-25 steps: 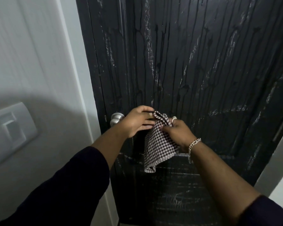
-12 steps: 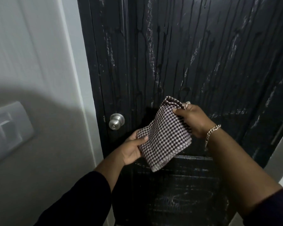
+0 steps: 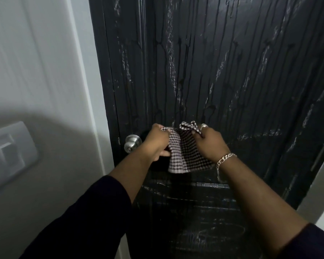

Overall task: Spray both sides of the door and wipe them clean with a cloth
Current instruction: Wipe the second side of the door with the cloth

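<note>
Head view: cloth (image 3: 183,154) hanging downward.

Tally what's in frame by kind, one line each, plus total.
Hands: 2, left hand and right hand, both gripping the cloth
Checked cloth: 1
Black door, streaked with wet runs: 1
Metal door knob: 1
Wall switch plate: 1
Chain bracelet, right wrist: 1
Ring, right hand: 1
Total: 8
</note>
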